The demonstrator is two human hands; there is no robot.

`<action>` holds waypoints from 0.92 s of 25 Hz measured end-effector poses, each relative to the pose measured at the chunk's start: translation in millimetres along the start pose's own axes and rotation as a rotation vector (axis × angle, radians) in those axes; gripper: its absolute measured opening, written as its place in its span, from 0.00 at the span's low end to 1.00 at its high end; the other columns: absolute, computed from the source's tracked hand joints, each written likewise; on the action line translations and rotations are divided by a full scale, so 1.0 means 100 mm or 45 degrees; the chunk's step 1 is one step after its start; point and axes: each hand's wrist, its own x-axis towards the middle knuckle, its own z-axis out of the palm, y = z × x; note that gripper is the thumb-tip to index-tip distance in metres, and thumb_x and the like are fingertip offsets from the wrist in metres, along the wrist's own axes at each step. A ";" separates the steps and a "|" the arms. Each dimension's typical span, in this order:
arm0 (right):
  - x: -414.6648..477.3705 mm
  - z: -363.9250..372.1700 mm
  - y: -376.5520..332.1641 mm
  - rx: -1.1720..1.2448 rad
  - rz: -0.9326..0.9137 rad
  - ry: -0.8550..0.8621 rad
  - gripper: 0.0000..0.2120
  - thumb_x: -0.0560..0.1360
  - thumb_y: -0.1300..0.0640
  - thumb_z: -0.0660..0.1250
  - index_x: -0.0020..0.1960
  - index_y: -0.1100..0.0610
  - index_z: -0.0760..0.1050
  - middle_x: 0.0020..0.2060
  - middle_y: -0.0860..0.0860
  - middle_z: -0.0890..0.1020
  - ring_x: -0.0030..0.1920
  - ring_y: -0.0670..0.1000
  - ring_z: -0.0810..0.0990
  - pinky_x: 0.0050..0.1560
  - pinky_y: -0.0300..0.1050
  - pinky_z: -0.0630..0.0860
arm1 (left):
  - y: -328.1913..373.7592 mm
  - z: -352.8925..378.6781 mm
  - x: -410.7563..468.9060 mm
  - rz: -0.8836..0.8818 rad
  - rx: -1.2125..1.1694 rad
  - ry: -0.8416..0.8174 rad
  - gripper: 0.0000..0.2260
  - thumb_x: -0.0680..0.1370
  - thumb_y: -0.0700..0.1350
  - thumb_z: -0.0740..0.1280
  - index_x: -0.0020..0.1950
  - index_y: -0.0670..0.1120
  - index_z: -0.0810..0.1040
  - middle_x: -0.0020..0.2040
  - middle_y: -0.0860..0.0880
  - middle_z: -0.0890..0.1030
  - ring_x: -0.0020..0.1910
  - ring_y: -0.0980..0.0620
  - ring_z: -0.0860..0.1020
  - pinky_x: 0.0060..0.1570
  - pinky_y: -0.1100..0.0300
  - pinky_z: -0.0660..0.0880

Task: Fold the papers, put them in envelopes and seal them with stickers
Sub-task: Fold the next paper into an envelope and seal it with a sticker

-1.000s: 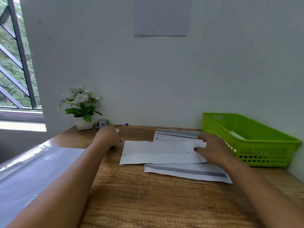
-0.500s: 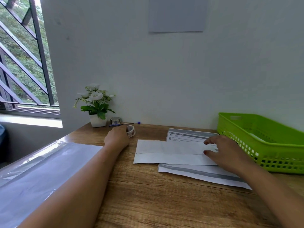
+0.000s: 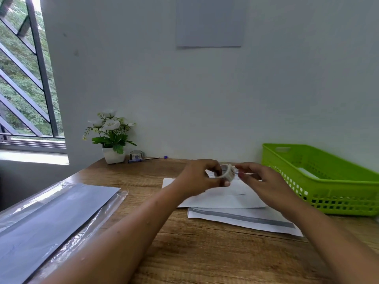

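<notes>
- At the far left, a clear plastic sleeve (image 3: 51,218) with grey sheets is laid flat on the wooden table (image 3: 205,253).
- At the far edge by the wall, a potted plant (image 3: 113,154), a spare roll (image 3: 135,155) and a pen (image 3: 147,159) are seen, well apart from the hands.
- The left hand (image 3: 201,179) is raised above the table. Its fingers are curled round a small sticker roll (image 3: 226,171), and the thumb is pressed against the roll's underside.
- The right hand (image 3: 260,179) is held just beside the roll with its fingers half curled and their tips brought close to the rim. Whether a sticker end is already pinched cannot be told.
- A white envelope (image 3: 225,197) is laid flat under both hands, on top of a printed paper (image 3: 242,219) that sticks out at the near side.
- The sealing step is judged to be in hand, with the folding and filling of this envelope taken as done.
- Next, a sticker has to be peeled off the roll by the right hand and pressed over the edge of the flap.
- At the far right, a green basket (image 3: 328,193) is placed. Something white is seen in it, but it is too unclear to name.
</notes>
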 end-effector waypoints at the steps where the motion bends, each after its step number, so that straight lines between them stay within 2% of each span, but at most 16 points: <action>1: -0.01 -0.01 -0.02 0.107 0.004 -0.048 0.10 0.77 0.56 0.64 0.56 0.48 0.78 0.49 0.43 0.83 0.47 0.43 0.80 0.43 0.28 0.73 | 0.05 0.07 0.01 0.035 -0.009 -0.011 0.10 0.68 0.52 0.75 0.43 0.51 0.78 0.47 0.57 0.79 0.35 0.60 0.75 0.34 0.65 0.73; 3: -0.01 -0.02 -0.01 0.216 0.018 -0.081 0.09 0.77 0.56 0.65 0.54 0.48 0.80 0.47 0.45 0.84 0.48 0.48 0.81 0.49 0.41 0.77 | 0.08 0.14 0.01 0.062 -0.028 -0.016 0.09 0.68 0.50 0.76 0.42 0.48 0.79 0.47 0.56 0.79 0.35 0.56 0.77 0.32 0.65 0.75; 4: 0.00 -0.02 0.00 0.216 0.021 -0.064 0.09 0.76 0.57 0.67 0.54 0.50 0.81 0.47 0.47 0.85 0.47 0.50 0.82 0.50 0.45 0.78 | 0.07 0.15 0.01 0.055 -0.047 -0.017 0.09 0.68 0.49 0.76 0.43 0.47 0.80 0.47 0.56 0.79 0.37 0.53 0.79 0.31 0.65 0.76; 9: 0.03 -0.04 0.00 0.216 -0.012 0.086 0.04 0.71 0.63 0.71 0.46 0.58 0.82 0.41 0.52 0.84 0.38 0.49 0.80 0.42 0.41 0.79 | 0.10 0.15 -0.03 0.029 -0.185 0.010 0.07 0.69 0.47 0.75 0.44 0.47 0.81 0.48 0.50 0.81 0.40 0.50 0.80 0.33 0.66 0.77; 12: 0.04 -0.05 0.00 0.220 -0.023 0.132 0.06 0.71 0.66 0.71 0.40 0.56 0.80 0.35 0.52 0.82 0.35 0.47 0.79 0.37 0.39 0.81 | 0.13 0.19 -0.03 0.025 -0.156 0.033 0.10 0.70 0.49 0.74 0.47 0.46 0.82 0.50 0.52 0.81 0.42 0.49 0.81 0.35 0.66 0.77; 16: 0.05 -0.03 0.01 0.253 0.024 0.168 0.06 0.72 0.64 0.71 0.40 0.55 0.79 0.34 0.51 0.81 0.34 0.43 0.79 0.34 0.36 0.79 | 0.13 0.20 -0.02 -0.030 -0.228 0.063 0.06 0.72 0.48 0.72 0.46 0.47 0.81 0.51 0.55 0.79 0.44 0.49 0.80 0.37 0.64 0.79; 19: 0.05 -0.04 0.01 0.344 0.064 0.197 0.06 0.72 0.64 0.71 0.39 0.55 0.79 0.33 0.51 0.81 0.35 0.45 0.79 0.33 0.35 0.78 | 0.12 0.19 -0.02 -0.071 -0.252 0.093 0.06 0.73 0.48 0.71 0.46 0.47 0.81 0.52 0.53 0.80 0.41 0.53 0.78 0.36 0.65 0.80; 23: 0.04 0.00 -0.02 0.417 0.134 0.209 0.06 0.72 0.64 0.71 0.39 0.55 0.79 0.30 0.51 0.80 0.32 0.44 0.79 0.32 0.34 0.79 | 0.10 0.13 0.01 -0.146 -0.272 0.090 0.06 0.73 0.49 0.71 0.45 0.47 0.80 0.50 0.51 0.81 0.41 0.56 0.76 0.36 0.66 0.77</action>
